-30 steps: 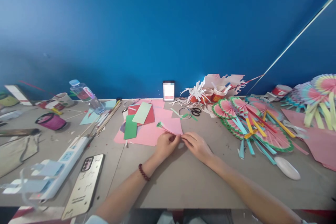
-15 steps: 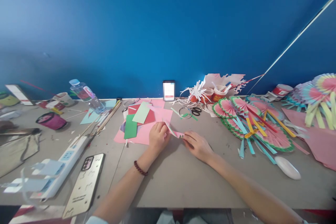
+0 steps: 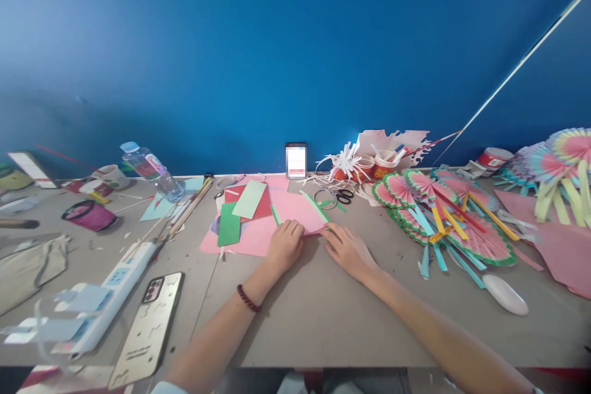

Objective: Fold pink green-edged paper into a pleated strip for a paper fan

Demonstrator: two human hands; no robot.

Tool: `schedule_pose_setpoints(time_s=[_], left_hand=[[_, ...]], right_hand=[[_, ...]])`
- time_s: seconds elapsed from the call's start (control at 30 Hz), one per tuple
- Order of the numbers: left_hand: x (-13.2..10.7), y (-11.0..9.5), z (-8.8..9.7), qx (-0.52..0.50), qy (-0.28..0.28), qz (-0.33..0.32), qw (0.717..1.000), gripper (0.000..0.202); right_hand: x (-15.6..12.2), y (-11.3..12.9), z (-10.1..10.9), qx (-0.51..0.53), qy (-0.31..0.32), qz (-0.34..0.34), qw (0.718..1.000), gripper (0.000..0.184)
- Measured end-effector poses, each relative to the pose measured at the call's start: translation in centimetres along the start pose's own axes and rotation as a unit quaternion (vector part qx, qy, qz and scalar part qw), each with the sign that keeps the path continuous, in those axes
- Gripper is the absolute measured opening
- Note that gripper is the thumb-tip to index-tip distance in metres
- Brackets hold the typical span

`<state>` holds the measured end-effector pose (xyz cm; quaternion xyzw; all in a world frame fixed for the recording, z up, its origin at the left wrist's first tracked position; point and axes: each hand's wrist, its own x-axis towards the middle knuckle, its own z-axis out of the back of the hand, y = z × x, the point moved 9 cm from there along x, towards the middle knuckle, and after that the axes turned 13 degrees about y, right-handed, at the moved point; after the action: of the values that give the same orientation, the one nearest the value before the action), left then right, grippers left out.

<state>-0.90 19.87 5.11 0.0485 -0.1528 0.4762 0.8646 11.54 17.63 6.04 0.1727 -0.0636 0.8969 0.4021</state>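
Observation:
A pink paper sheet with green side edges (image 3: 300, 210) lies between my hands, its near edge folded into a narrow strip. My left hand (image 3: 287, 245) has its fingers closed on the near left part of that edge. At the right corner, the fingers of my right hand (image 3: 347, 251) grip the same edge, thumb and fingertips partly hidden. Left of the sheet, a green paper piece (image 3: 229, 225), a pale green piece (image 3: 250, 199) and a red piece (image 3: 263, 203) lie over larger pink paper (image 3: 249, 246).
Black-handled scissors (image 3: 344, 196) and red paper cups (image 3: 385, 165) stand behind. Pleated paper fans (image 3: 480, 237) and a white mouse (image 3: 506, 295) lie to the right. On the left are a phone (image 3: 150, 326), a power strip (image 3: 115, 295) and a tilted water bottle (image 3: 154, 169).
The pink sheet, narrow and held up on edge before, now lies spread out flat toward the back. Both hands have shifted slightly and hold its near edge.

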Motion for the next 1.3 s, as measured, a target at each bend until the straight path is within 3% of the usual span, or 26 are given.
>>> schedule_pose_setpoints(time_s=[0.1,0.27,0.47,0.63,0.93,1.3], left_hand=[[0.0,-0.5,-0.1,-0.028,0.018,-0.02,0.999,0.025],[0.1,-0.3,-0.4,-0.077,0.033,-0.011,0.996,0.026],[0.0,-0.3,-1.5,-0.086,0.088,-0.011,0.992,0.031],[0.0,-0.6,-1.1,-0.09,0.076,-0.013,0.993,0.012],[0.0,-0.1,-1.4,-0.112,0.06,-0.011,0.992,0.02],[0.2,1.3,-1.5,-0.21,0.059,0.03,0.976,0.014]], right_hand=[[0.1,-1.3,-0.4,-0.031,0.017,-0.046,0.998,0.031],[0.1,-2.2,-0.9,0.001,0.018,-0.041,0.999,0.019],[0.2,-3.0,-1.8,0.032,0.045,-0.034,0.998,0.019],[0.2,-3.4,-1.9,0.062,0.049,-0.035,0.996,0.023],[0.2,-3.4,-2.4,0.085,0.05,-0.04,0.994,0.022],[0.1,-5.5,-2.9,0.301,0.079,-0.077,0.947,0.023]])
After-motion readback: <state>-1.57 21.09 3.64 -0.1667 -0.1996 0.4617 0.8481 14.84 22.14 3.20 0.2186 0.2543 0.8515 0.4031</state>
